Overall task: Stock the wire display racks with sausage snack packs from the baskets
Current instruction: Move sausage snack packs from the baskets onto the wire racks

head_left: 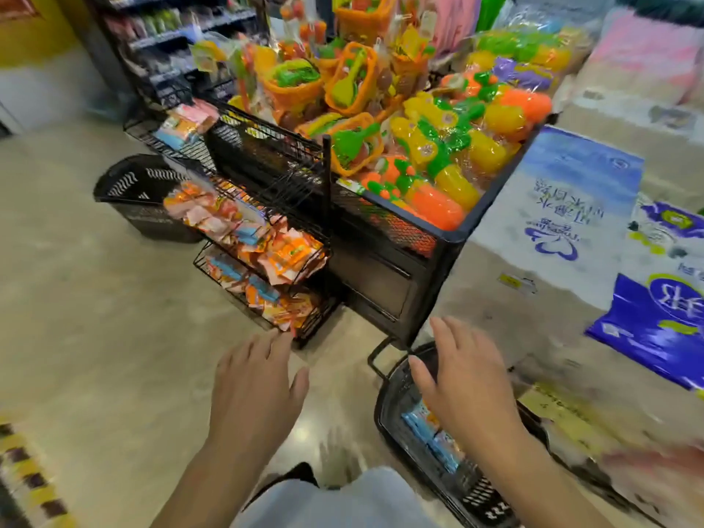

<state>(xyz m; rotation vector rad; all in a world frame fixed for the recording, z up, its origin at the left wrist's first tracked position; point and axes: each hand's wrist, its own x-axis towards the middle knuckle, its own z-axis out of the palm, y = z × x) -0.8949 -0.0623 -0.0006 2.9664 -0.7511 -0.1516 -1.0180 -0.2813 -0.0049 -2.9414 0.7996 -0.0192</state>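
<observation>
A black wire display rack stands on the floor with tilted tiers. Orange and blue sausage snack packs fill its lower tiers, and a few packs lie on the top tier. Close to me at the lower right sits a black basket with blue packs inside. My right hand hovers over that basket, fingers spread and holding nothing. My left hand is open above the floor, fingertips near the bottom tier. A second black basket stands left of the rack.
A black bin of orange, yellow and green plastic toys stands behind the rack. Large wrapped tissue packs are stacked at the right. Store shelves run along the back left. Bare floor lies at the left.
</observation>
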